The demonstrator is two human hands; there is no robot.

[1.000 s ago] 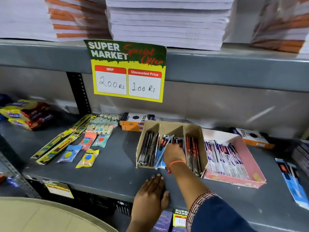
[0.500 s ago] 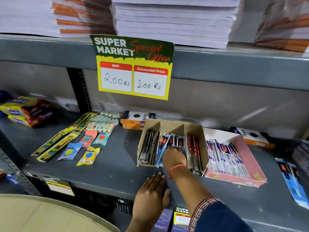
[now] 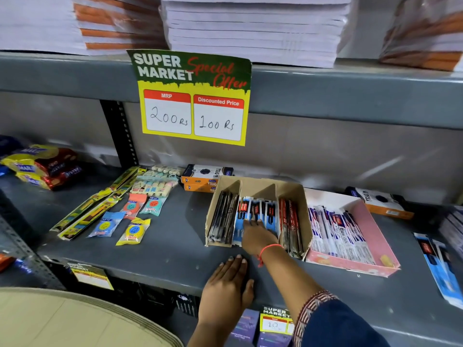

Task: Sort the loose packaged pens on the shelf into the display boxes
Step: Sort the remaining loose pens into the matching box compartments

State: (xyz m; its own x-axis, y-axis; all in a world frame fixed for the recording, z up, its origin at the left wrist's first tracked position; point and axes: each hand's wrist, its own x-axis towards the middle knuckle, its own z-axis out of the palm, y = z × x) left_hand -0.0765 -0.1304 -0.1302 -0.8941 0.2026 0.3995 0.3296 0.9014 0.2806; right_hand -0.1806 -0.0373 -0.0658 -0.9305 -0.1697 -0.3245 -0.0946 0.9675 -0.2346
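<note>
Here, on the grey shelf [image 3: 155, 249], a brown box [image 3: 292, 194] with three slots. Dark pens [image 3: 223, 219] in the left slot, blue packed pens [image 3: 258, 209] in the middle slot, red and black pens [image 3: 292, 221] in the right slot. Right hand [image 3: 258, 235] reaching into the middle slot, palm down, fingers lying on top of the blue packed pens. Cannot tell if gripping one or only pressing on them. Red string [image 3: 266, 250] around that wrist, dark blue sleeve [image 3: 335, 321] lower down the arm.

Left hand [image 3: 226, 286] flat on the front edge of the shelf, fingers spread, holding nothing, just in front of the brown box.

Right beside the brown box, touching it, a pink box [image 3: 375, 226] with white packed pens [image 3: 338, 231] lying in it. Further right, near the shelf's end, loose blue pen packs [image 3: 438, 266] lying flat, outside both boxes.

Behind the brown box, orange boxes [image 3: 203, 181]. To the left, long yellow packs [image 3: 92, 209] and small round toys in bags [image 3: 134, 231]. Up above, a yellow price sign [image 3: 193, 101] hanging from the upper shelf, with stacks of paper [image 3: 253, 31] on top.
</note>
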